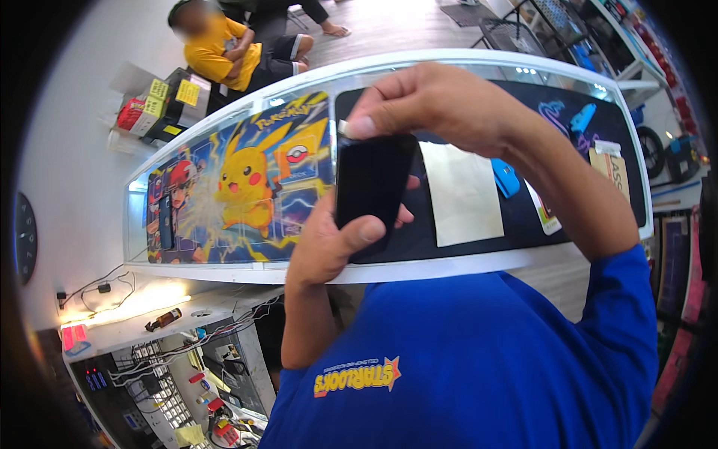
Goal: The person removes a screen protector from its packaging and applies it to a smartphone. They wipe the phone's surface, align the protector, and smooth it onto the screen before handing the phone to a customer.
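My left hand (pixel 323 242) grips a black smartphone (pixel 373 179) with its dark face up, the thumb across the near end and fingertips showing past the right edge. Over the phone's far end is my right hand (pixel 426 104). Its thumb and index finger pinch a small white piece (pixel 343 127) at the far left corner; whether that piece is a tab or loose is too small to tell. Beneath the hands, a black mat (pixel 418 241) lies on the glass counter. On it, right of the phone, rests a cream-coloured paper sheet or envelope (pixel 463 196).
A blue plastic tool (pixel 506 178), a second blue object (pixel 583 119) and a printed box (pixel 608 168) lie to the right. A Pokémon playmat (pixel 247 185) with a dark phone (pixel 166 221) covers the left side. White framing (pixel 392 270) edges the counter. Across it sits a person (pixel 224 50).
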A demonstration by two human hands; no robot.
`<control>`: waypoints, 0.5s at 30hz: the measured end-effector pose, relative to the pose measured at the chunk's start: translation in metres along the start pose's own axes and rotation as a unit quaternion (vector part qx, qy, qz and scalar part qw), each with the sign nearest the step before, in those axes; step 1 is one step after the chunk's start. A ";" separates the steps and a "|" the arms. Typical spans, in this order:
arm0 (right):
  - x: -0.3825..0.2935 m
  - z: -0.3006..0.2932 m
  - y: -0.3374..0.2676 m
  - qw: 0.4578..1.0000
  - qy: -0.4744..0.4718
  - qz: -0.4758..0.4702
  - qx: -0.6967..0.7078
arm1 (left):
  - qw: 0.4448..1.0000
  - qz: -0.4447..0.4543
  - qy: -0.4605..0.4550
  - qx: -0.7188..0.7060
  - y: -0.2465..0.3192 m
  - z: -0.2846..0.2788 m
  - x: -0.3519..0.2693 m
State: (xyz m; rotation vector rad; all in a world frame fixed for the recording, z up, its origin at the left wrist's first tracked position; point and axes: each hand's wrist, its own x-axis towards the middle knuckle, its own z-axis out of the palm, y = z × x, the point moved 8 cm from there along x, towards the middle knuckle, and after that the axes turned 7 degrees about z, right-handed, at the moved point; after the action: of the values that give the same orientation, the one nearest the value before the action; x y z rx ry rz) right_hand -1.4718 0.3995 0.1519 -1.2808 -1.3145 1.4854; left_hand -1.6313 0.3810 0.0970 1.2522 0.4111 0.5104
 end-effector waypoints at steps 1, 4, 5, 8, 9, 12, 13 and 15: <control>0.000 0.001 -0.006 1.000 0.005 -0.026 0.001 | 1.000 0.008 -0.003 0.010 0.004 0.000 0.002; 0.007 0.003 -0.015 1.000 0.013 -0.016 -0.020 | 0.999 0.024 0.027 0.034 0.016 -0.005 0.003; 0.009 0.005 -0.018 0.999 0.014 -0.017 -0.027 | 0.998 0.031 0.035 0.043 0.020 -0.007 0.002; 0.017 0.012 -0.028 0.999 0.003 -0.014 -0.045 | 0.996 0.043 0.039 0.067 0.028 -0.008 0.000; 0.020 0.012 -0.027 0.998 0.006 0.003 -0.061 | 0.995 0.050 0.037 0.074 0.030 -0.009 -0.001; 0.026 0.011 -0.032 0.995 0.035 -0.021 -0.089 | 0.995 0.062 0.063 0.039 0.031 -0.012 -0.001; 0.027 0.012 -0.030 0.994 0.044 -0.009 -0.099 | 0.995 0.060 0.075 0.022 0.029 -0.013 -0.001; 0.028 0.011 -0.034 0.992 0.045 -0.038 -0.113 | 0.993 0.062 0.103 -0.012 0.024 -0.015 -0.003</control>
State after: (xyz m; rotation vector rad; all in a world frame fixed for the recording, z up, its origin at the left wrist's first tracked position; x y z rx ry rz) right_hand -1.4913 0.4301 0.1795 -1.4067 -1.4871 1.2395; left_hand -1.6454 0.3964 0.1161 1.2099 0.5014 0.7520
